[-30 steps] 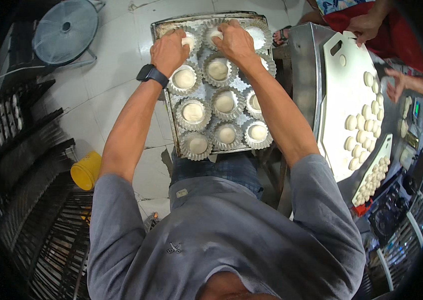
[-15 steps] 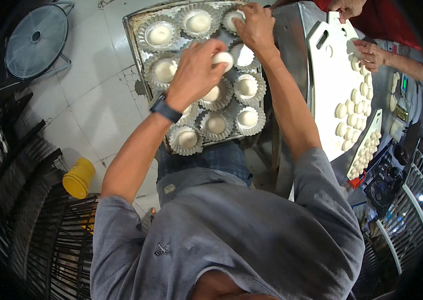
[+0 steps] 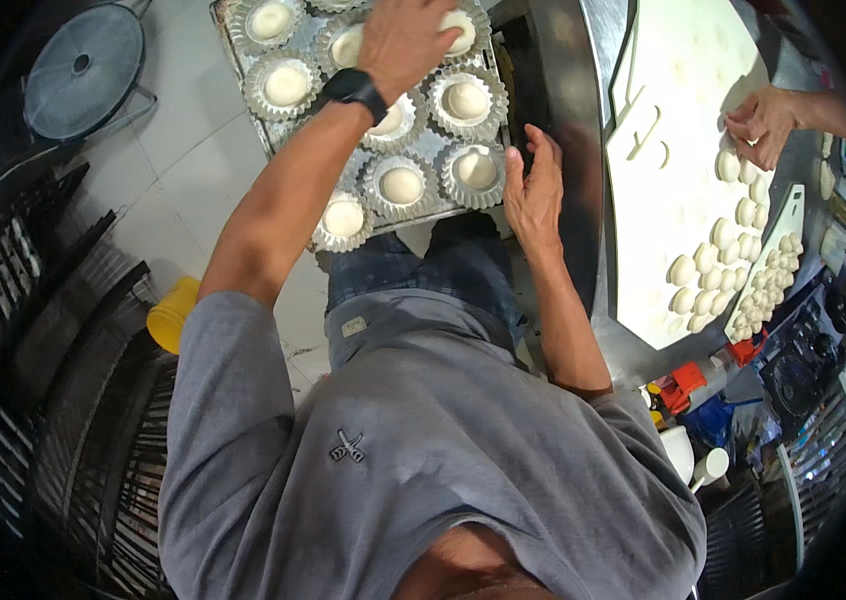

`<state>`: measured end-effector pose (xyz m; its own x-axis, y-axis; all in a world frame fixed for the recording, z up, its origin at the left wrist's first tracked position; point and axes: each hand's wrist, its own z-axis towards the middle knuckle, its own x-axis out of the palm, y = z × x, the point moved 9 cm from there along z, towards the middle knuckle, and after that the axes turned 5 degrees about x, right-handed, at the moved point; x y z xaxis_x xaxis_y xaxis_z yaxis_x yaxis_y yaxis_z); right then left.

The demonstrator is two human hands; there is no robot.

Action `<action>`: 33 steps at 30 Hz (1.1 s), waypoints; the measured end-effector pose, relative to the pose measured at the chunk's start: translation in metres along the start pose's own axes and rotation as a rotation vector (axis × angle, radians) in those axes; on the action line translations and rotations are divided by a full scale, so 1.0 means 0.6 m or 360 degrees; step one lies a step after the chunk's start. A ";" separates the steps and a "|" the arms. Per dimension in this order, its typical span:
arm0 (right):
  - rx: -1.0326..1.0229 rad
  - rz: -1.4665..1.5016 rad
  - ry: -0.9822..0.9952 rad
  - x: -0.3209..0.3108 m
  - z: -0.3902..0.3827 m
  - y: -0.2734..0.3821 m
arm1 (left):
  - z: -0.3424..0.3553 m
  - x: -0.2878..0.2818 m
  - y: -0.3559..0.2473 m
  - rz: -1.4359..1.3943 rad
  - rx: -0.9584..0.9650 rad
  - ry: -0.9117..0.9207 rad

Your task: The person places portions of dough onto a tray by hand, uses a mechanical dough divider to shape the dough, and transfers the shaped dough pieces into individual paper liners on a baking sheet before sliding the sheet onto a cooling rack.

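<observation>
A metal baking tray [image 3: 430,212] holds several fluted tin moulds, each with a round of pale dough, such as the mould [image 3: 402,185] near the front edge. My left hand [image 3: 405,38], with a black watch on the wrist, lies palm down over the moulds at the far side, next to a dough round [image 3: 459,24]. Its fingers curl out of sight. My right hand [image 3: 533,188] stands edge-on with straight fingers against the tray's right side, beside a filled mould [image 3: 475,170], and holds nothing.
Right of the tray is a steel table [image 3: 568,120] with a white board [image 3: 673,150] carrying several dough balls [image 3: 733,240]. Another person's hand [image 3: 765,122] works on that board. A fan [image 3: 78,70], a yellow cup [image 3: 171,315] and dark wire racks [image 3: 33,330] stand to the left.
My left hand has moved to the far side of the tray. My right hand has left the far moulds and dropped to the tray's right edge.
</observation>
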<state>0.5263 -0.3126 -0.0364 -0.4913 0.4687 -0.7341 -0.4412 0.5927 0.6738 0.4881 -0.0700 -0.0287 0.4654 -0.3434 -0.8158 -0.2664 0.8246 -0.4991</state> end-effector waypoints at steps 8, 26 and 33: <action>0.0394 0.0239 0.0271 0.048 -0.035 -0.073 | -0.498 -0.142 0.159 0.0006 -0.1452 -0.0462; 0.0185 0.0923 -0.0369 -0.003 -0.028 -0.055 | -0.582 -0.095 0.115 -0.0530 -0.0965 -0.0914; 0.0276 0.1193 0.0059 0.024 -0.076 0.015 | -0.658 -0.354 0.049 -0.0085 -0.0722 -0.1087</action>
<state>0.4811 -0.3301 -0.0370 -0.6387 0.7652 -0.0814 0.1422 0.2213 0.9648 0.0483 -0.1505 0.0143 0.8593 0.0932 -0.5030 -0.4766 0.5027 -0.7212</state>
